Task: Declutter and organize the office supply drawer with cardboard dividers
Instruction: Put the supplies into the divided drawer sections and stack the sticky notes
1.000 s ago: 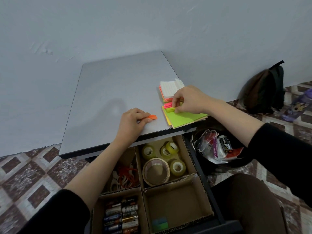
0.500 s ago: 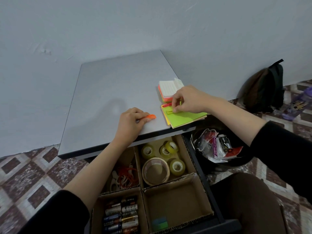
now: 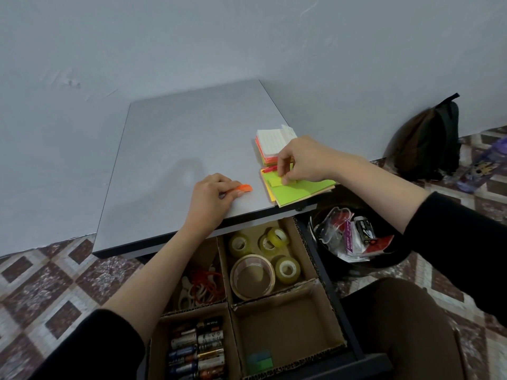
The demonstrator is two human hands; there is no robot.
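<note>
On the grey desk top point(image 3: 175, 149), my left hand point(image 3: 211, 197) pinches a small orange sticky-flag strip point(image 3: 242, 188) against the surface. My right hand point(image 3: 300, 161) grips a small yellow-green sticky-note block point(image 3: 275, 181) lying on a large green sticky pad point(image 3: 299, 192). A white lined note stack point(image 3: 271, 141) with orange edges sits just behind it. Below, the open drawer point(image 3: 343, 305) holds cardboard dividers point(image 3: 229, 304): tape rolls point(image 3: 252, 275) at the back right, batteries point(image 3: 197, 349) at the front left, red rubber bands point(image 3: 204, 283) at the back left.
The front-right compartment holds only small blue-green sticky flags point(image 3: 259, 361). A black bin point(image 3: 384, 263) with wrappers and packets stands right of the drawer. A dark backpack point(image 3: 430, 141) leans on the wall. My knee point(image 3: 397, 319) is beside the drawer.
My right hand's fingers shifted over the green pad and now hold the small yellow-green block. My left hand keeps the orange strip in the same place.
</note>
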